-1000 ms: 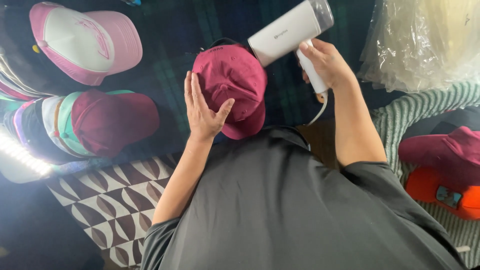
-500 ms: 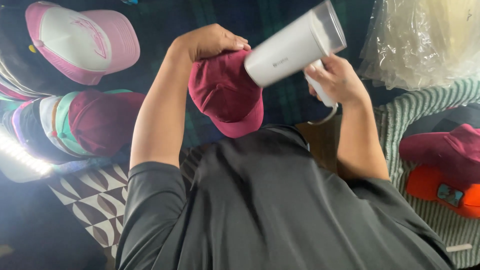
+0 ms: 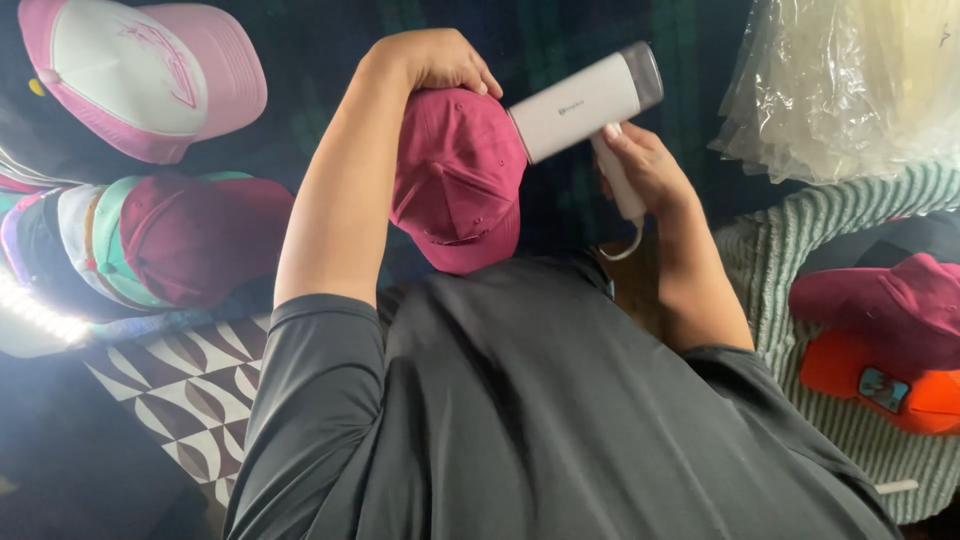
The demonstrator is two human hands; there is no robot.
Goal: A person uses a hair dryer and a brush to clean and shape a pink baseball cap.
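Observation:
A magenta baseball cap (image 3: 455,175) lies crown up on a dark plaid surface (image 3: 330,40) just beyond my chest. My left hand (image 3: 430,58) reaches over it and grips its far edge, fingers curled down. My right hand (image 3: 640,165) is shut on the handle of a white handheld garment steamer (image 3: 585,100). The steamer's head points left and sits against the cap's right side. A short cord loop hangs below the handle.
A pink and white cap (image 3: 130,75) lies at the far left above a nested stack of caps (image 3: 150,240) topped by a maroon one. Clear plastic bags (image 3: 840,80) pile at the upper right. A maroon cap (image 3: 890,300) and an orange cap (image 3: 880,385) rest on a green ribbed cloth (image 3: 770,250).
My left hand went from lying flat on the cap's left side to reaching over and gripping its far edge. The steamer lowered slightly toward the cap's right side.

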